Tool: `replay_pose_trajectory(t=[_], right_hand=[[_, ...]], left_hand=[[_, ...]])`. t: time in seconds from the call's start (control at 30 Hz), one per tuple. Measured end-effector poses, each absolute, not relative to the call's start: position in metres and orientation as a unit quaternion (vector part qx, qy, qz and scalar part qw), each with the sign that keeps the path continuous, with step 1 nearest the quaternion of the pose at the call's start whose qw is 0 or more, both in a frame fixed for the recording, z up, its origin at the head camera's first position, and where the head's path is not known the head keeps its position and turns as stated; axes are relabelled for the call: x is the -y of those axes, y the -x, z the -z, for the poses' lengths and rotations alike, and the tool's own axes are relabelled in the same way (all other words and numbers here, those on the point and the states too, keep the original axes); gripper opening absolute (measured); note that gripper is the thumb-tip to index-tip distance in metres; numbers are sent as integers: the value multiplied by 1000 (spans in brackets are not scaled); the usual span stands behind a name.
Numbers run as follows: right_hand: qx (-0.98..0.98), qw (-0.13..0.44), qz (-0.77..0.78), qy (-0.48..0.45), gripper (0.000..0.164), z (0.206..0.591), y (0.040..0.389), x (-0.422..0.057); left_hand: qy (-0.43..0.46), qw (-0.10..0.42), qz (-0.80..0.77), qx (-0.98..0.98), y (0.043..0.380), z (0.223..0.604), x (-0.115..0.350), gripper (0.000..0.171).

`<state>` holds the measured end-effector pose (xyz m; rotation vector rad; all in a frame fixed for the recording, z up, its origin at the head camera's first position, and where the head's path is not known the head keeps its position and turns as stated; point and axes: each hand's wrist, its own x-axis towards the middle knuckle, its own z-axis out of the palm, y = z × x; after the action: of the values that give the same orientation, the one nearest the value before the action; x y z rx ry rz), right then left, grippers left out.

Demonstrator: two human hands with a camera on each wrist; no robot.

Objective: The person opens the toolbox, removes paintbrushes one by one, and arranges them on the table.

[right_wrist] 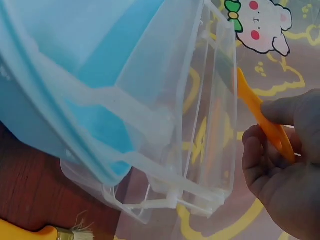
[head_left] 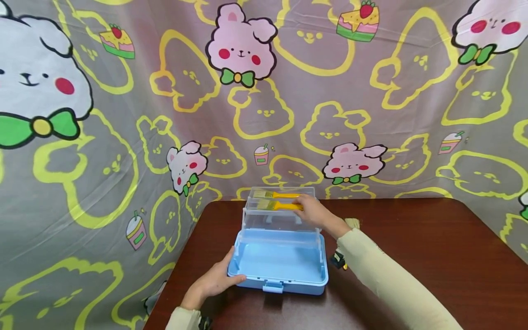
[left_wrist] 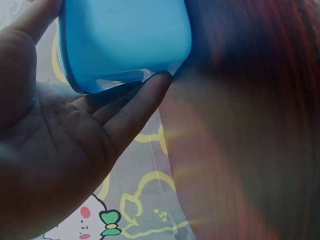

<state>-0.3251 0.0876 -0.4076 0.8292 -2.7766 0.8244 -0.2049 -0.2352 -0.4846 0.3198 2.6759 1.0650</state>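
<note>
A light-blue toolbox (head_left: 301, 288) stands open, its clear trays (head_left: 255, 220) raised at the back. My left hand (head_left: 214, 277) grips its left side; the thumb lies at the rim and the fingers along the outer wall (left_wrist: 130, 40). With my right hand (head_left: 314, 213) I pinch the yellow handle of a paintbrush (right_wrist: 270, 125) at the upper trays. That brush's bristles point left, over the nearer upper tray. Just behind it lies a second yellow-handled paintbrush (head_left: 284, 195), in the rear tray.
Right of the box, another paintbrush (head_left: 353, 223) lies on the dark wooden table (head_left: 412, 256), its middle hidden by my right arm. A patterned curtain (head_left: 288, 114) hangs right behind the table and along its left side.
</note>
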Motion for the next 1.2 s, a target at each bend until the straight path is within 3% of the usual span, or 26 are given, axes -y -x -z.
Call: replay_pose_trajectory(t=[1.2], right_hand=[[909, 101, -334, -230, 33, 406, 286, -154]], left_hand=[[-109, 119, -371, -914, 204, 486, 234, 101]])
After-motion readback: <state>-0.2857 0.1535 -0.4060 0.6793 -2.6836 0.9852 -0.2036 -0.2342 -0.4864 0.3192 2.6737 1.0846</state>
